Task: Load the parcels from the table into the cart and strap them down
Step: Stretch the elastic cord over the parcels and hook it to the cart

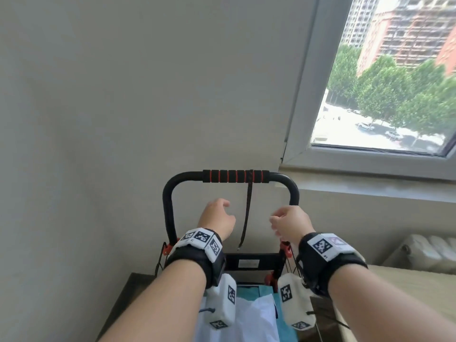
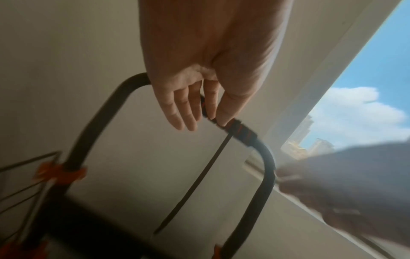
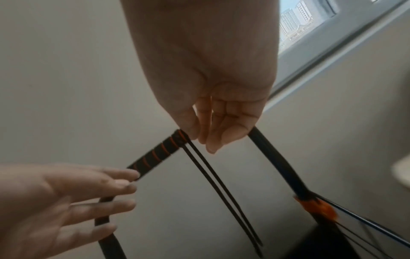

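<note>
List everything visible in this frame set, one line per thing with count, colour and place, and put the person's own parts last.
cart handle: one, black tube with a black and red foam grip, upright against the wall.
strap: one, black, looped over the grip, both ends hanging loose.
clips: orange-red, on both handle uprights.
parcels: one white bag and something teal, below the handle.
window: one, white frame, upper right.
wrist bands: two, black with white marker blocks.
left hand: fingers relaxed, holding nothing, left of the strap.
right hand: fingers loosely curled, holding nothing, right of the strap.
</note>
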`<state>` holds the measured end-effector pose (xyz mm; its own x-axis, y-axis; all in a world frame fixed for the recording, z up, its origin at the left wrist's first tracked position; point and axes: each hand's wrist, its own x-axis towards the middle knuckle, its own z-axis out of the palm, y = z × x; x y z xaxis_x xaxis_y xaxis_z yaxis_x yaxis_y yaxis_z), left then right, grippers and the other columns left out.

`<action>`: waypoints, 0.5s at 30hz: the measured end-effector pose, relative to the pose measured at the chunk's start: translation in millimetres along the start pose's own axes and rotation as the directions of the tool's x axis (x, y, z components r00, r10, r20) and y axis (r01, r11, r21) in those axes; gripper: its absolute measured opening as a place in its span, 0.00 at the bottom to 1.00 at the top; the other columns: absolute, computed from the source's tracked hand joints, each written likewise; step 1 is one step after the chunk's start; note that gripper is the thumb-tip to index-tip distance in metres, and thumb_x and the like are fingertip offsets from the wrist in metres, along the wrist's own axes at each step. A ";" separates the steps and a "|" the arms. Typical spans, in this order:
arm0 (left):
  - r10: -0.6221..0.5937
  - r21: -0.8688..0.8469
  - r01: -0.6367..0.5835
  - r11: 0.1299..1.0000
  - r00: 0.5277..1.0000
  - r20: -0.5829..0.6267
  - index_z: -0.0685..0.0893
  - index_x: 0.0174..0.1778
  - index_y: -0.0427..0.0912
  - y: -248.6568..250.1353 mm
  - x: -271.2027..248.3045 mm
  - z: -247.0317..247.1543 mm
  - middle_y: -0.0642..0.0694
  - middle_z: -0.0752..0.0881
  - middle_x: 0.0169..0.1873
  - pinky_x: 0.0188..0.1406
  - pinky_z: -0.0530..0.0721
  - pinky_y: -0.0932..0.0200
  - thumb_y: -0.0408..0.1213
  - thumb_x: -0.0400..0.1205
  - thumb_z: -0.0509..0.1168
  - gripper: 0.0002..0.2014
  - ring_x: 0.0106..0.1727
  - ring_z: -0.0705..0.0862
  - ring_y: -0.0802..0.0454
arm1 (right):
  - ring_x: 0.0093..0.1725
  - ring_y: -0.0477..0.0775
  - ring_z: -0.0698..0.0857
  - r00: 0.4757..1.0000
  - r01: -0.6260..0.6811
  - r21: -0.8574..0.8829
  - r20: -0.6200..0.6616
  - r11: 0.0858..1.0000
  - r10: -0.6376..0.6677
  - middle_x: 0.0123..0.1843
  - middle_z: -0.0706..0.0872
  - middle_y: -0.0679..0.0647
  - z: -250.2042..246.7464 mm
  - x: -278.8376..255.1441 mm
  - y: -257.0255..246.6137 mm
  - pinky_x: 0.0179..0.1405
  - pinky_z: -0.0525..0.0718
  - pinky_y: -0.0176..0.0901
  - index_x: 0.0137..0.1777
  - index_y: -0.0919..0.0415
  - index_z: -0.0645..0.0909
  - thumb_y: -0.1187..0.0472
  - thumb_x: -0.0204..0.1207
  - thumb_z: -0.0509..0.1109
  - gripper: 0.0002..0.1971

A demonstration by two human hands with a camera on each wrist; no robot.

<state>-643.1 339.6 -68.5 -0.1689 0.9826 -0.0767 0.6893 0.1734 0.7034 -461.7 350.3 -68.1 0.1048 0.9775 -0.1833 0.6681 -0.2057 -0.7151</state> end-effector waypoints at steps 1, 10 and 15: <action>0.036 0.018 -0.036 0.999 0.999 -0.024 0.75 0.72 0.47 8.0 11.5 -4.5 0.49 0.74 0.73 0.59 0.77 0.59 0.33 0.83 0.62 0.20 0.66 0.79 0.51 | 0.46 0.55 0.89 1.000 0.020 0.014 0.003 1.000 -0.020 0.44 0.89 0.54 -2.8 9.2 -14.1 0.52 0.89 0.53 0.41 0.50 0.81 0.59 0.80 0.67 0.07; 0.299 0.201 -0.308 0.930 0.951 0.077 0.65 0.81 0.46 35.3 92.0 -2.9 0.52 0.57 0.83 0.82 0.58 0.47 0.24 0.84 0.54 0.29 0.85 0.47 0.49 | 0.39 0.55 0.90 0.996 -0.021 0.285 0.088 0.958 -0.005 0.46 0.84 0.58 5.2 69.5 -68.5 0.43 0.91 0.48 0.61 0.64 0.73 0.68 0.83 0.64 0.09; 0.274 0.275 -0.308 0.911 0.949 0.155 0.56 0.85 0.49 17.5 112.5 2.2 0.53 0.55 0.85 0.84 0.51 0.46 0.28 0.84 0.57 0.33 0.86 0.47 0.51 | 0.41 0.59 0.92 0.978 -0.196 0.573 0.176 0.796 0.114 0.58 0.80 0.64 20.0 85.5 -69.1 0.42 0.91 0.49 0.69 0.65 0.70 0.74 0.83 0.59 0.16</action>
<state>-648.5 453.3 -66.4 0.1376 0.9904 0.0103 0.8737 -0.1263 0.4698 -513.6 447.1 -47.9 0.0486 0.9239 -0.3795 0.0890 -0.3824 -0.9197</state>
